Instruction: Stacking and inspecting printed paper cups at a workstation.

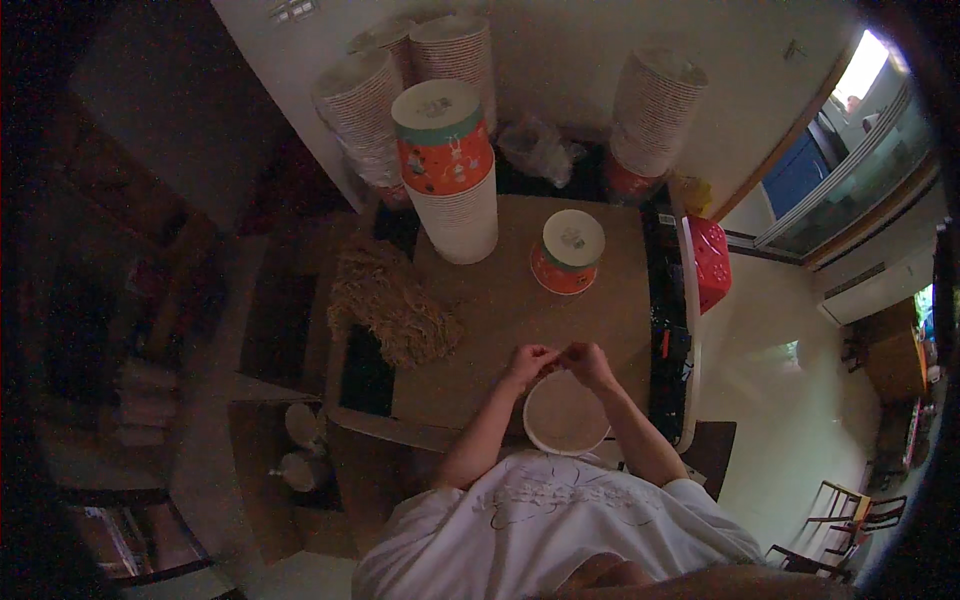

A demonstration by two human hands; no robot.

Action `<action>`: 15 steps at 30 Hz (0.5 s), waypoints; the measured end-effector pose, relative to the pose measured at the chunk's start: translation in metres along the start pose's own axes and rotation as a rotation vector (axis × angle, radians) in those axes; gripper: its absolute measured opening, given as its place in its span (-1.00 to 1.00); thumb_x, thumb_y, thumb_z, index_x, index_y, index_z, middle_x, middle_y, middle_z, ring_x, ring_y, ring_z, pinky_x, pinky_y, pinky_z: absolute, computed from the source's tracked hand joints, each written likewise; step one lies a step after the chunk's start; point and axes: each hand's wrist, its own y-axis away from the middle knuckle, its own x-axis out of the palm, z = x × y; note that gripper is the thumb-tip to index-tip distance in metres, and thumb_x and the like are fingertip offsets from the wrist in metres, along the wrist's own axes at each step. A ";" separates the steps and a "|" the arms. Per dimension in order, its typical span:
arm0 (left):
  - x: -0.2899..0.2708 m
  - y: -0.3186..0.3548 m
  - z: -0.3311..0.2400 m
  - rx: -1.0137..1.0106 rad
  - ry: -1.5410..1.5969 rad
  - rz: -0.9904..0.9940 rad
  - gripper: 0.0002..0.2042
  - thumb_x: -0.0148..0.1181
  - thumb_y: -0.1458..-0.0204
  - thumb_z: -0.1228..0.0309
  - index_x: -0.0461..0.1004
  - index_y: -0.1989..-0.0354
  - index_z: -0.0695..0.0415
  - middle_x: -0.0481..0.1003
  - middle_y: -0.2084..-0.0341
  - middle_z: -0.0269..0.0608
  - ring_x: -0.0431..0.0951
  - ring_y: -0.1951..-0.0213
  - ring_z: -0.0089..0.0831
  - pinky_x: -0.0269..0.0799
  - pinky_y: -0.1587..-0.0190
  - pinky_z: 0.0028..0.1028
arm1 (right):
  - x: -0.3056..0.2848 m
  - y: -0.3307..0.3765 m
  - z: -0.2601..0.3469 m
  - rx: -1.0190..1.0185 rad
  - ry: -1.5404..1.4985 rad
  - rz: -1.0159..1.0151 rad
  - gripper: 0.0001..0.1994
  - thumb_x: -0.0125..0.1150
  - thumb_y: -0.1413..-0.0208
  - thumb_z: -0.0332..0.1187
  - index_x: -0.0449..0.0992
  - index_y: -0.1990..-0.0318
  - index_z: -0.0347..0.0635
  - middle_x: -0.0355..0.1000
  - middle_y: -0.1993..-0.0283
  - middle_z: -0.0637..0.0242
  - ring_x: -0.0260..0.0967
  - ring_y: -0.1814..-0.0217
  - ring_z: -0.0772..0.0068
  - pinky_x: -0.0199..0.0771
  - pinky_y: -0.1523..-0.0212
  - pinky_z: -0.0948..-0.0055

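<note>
Head: tub point(566, 413) apparently at table edge point(400, 430)

Nearest tub point(566, 412) seemed off-white in dim light. Tall tub stack point(455, 222) was white; top tub point(444, 150) had orange-red side with pale figures, green band, cream base. Lone tub point(573, 240) repeated cream, green, orange. Fibre bundle point(395, 305) was tan, basket point(708, 262) red.

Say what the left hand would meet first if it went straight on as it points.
Probably the right hand, close in front of the left hand; whether they touch is unclear.
</note>
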 end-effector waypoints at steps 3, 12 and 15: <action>-0.004 0.001 0.003 0.037 0.008 0.023 -0.86 0.05 0.13 0.48 0.44 0.38 0.21 0.46 0.45 -0.27 0.44 0.42 -0.52 0.36 0.34 -0.54 | -0.002 0.005 0.013 0.053 0.015 0.012 -0.83 0.16 0.20 -0.32 0.44 0.57 -0.26 0.36 0.64 0.35 0.24 0.59 0.63 0.25 0.55 0.56; -0.007 0.001 0.004 0.059 -0.039 -0.034 -0.86 0.07 0.18 0.54 0.44 0.39 0.20 0.45 0.47 -0.29 0.42 0.42 -0.53 0.34 0.33 -0.54 | -0.005 0.007 0.012 -0.158 0.146 -0.018 -0.81 0.16 0.20 -0.31 0.43 0.55 -0.27 0.35 0.66 0.32 0.23 0.60 0.63 0.24 0.56 0.54; -0.008 0.002 0.005 0.118 -0.022 -0.039 -0.90 0.08 0.19 0.55 0.43 0.44 0.19 0.43 0.55 -0.33 0.39 0.53 -0.60 0.32 0.50 -0.59 | -0.003 0.006 0.008 -0.136 0.114 -0.012 -0.84 0.15 0.19 -0.33 0.43 0.55 -0.27 0.35 0.65 0.33 0.23 0.59 0.64 0.24 0.56 0.55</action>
